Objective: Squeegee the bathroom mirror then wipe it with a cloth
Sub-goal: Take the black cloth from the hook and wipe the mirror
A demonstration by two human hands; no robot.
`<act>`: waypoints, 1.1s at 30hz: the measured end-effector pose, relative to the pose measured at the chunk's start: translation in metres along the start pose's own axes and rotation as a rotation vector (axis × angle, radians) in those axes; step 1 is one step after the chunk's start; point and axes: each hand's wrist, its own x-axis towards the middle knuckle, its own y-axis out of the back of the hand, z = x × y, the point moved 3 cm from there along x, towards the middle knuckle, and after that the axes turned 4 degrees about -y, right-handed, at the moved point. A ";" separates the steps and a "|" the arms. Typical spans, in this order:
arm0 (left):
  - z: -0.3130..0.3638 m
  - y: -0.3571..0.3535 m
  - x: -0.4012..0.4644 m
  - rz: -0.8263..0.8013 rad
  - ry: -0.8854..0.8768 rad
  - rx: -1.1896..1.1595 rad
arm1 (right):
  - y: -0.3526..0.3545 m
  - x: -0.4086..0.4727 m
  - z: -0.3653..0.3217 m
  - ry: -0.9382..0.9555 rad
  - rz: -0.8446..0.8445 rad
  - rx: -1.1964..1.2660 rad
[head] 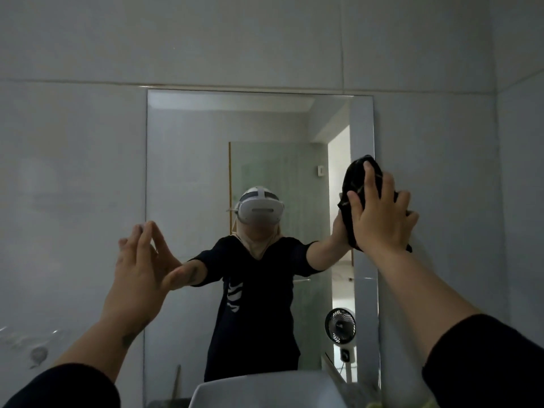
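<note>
A tall frameless mirror (188,160) hangs on the white tiled wall ahead. My right hand (379,213) presses a black cloth (357,178) flat against the mirror's right edge, about halfway up. My left hand (144,260) rests with its fingers apart on the mirror's left edge and holds nothing. The mirror reflects a person in a dark shirt with both arms raised. No squeegee is in view.
A white basin (265,390) sits just below the mirror at the bottom of the view. The reflection shows a glass shower door, a doorway and a small black fan. A side wall stands close on the right.
</note>
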 end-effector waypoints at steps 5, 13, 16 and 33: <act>0.002 0.002 -0.002 -0.012 0.014 -0.003 | -0.013 -0.042 0.010 -0.025 0.039 0.032; 0.002 0.000 0.005 0.058 0.041 -0.071 | -0.018 -0.084 -0.036 0.024 0.052 0.020; 0.004 0.001 -0.001 0.017 0.032 -0.005 | -0.017 -0.092 -0.072 0.106 0.033 0.065; -0.024 0.021 -0.056 -0.004 0.080 -0.029 | -0.021 -0.173 -0.248 0.688 -0.039 0.133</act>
